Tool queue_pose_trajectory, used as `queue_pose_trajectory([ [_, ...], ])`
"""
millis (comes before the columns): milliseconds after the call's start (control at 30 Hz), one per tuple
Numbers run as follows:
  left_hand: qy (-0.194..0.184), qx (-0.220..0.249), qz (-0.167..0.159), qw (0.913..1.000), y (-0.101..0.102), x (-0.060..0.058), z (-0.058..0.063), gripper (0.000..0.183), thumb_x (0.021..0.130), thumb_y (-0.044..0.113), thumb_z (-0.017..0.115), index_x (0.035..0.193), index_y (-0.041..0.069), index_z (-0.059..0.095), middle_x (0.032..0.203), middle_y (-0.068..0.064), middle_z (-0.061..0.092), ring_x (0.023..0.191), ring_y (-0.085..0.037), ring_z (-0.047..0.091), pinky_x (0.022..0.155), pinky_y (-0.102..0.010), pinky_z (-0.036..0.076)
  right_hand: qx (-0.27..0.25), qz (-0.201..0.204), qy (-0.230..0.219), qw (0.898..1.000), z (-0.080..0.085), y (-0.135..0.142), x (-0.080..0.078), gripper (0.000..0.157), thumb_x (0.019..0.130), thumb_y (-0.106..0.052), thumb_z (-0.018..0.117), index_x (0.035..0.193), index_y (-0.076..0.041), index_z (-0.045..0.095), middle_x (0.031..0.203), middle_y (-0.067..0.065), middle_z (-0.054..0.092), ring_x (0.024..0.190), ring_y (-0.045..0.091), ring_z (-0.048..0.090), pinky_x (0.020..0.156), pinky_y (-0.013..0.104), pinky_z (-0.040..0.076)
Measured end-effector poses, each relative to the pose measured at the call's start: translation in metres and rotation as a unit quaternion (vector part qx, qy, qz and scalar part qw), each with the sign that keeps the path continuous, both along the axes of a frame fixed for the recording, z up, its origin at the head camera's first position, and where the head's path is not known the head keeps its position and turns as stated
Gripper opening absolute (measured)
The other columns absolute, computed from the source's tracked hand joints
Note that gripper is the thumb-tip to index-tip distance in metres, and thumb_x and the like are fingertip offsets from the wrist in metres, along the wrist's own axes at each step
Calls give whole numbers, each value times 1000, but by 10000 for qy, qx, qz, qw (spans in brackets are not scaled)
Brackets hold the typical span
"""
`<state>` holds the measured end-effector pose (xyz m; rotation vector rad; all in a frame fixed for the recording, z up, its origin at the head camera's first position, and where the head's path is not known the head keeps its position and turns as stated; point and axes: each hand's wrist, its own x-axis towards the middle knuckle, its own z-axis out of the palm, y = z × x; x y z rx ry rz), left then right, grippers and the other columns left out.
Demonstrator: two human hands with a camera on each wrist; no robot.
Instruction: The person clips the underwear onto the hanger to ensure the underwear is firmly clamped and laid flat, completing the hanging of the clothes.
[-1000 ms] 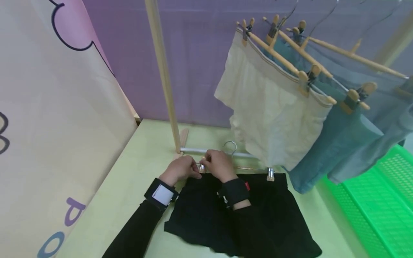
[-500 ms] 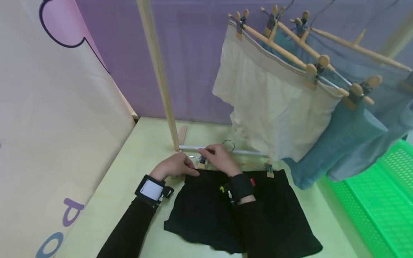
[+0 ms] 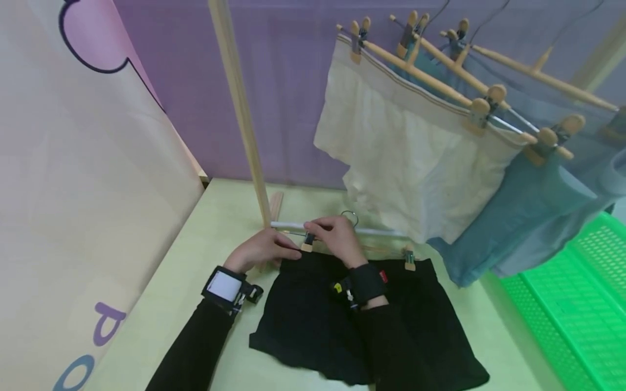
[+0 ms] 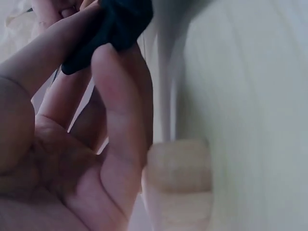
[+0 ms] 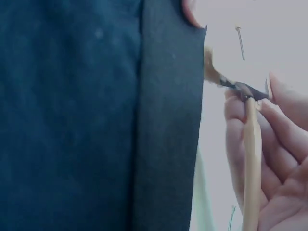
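Black shorts [image 3: 313, 320] lie flat on the table, waistband [image 5: 168, 120] toward the back. My left hand [image 3: 261, 250] pinches the waistband's left corner between thumb and fingers; the left wrist view shows dark cloth [image 4: 127, 24] at the fingertips. With my right hand [image 3: 337, 236] I pinch the left clip [image 3: 308, 241] of a wooden clip hanger [image 5: 252, 159]. That clip's wooden jaw sits right at the waistband edge. The hanger's right clip [image 3: 409, 258] overlaps the waistband on the other side, and its hook [image 3: 349, 217] points away from me.
Cream shorts [image 3: 386, 136] and blue-green garments [image 3: 518, 201] hang from clip hangers above on the right. A wooden rack post [image 3: 242, 108] and a white lower bar [image 3: 376, 232] stand behind my hands. On the right is a green plastic basket [image 3: 543, 304].
The left clip has tipped over so its wooden jaw faces the waistband. My right hand has risen slightly with it, and my left hand has shifted a little left along the waistband corner.
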<state>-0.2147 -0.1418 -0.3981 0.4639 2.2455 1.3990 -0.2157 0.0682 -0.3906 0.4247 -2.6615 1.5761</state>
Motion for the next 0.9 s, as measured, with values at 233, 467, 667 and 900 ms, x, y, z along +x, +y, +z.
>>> queue_pose_trajectory([
  [233,-20,261,79,9996,-2,-3,-5,21,90,17,74,106,4,77,96,-3,73,62,-11,56,61,-27,52,34,-417,381,9984,-2,-5,1,25,95,-30,68,103,-10,79,95,9,76,79,20,68,73,36,54],
  [467,-37,465,139,9988,-4,-5,-4,21,89,21,75,105,6,77,92,-1,70,63,-13,57,62,-27,49,32,-492,478,9976,-3,-5,0,24,96,-28,67,102,-8,79,95,10,75,78,20,67,74,36,54],
  [667,37,646,599,9961,-2,-7,-4,21,90,21,75,102,4,77,89,0,66,68,-12,57,64,-26,49,191,-429,390,9981,-3,-4,-3,26,95,-32,68,101,-9,79,93,9,76,78,22,68,73,36,53],
  [900,-81,810,730,9940,0,-9,-6,24,89,22,76,93,-2,74,78,3,58,69,-14,53,64,-26,49,384,-28,-334,9987,-1,2,-8,37,95,-43,65,107,-10,77,103,7,74,91,22,68,83,39,54],
])
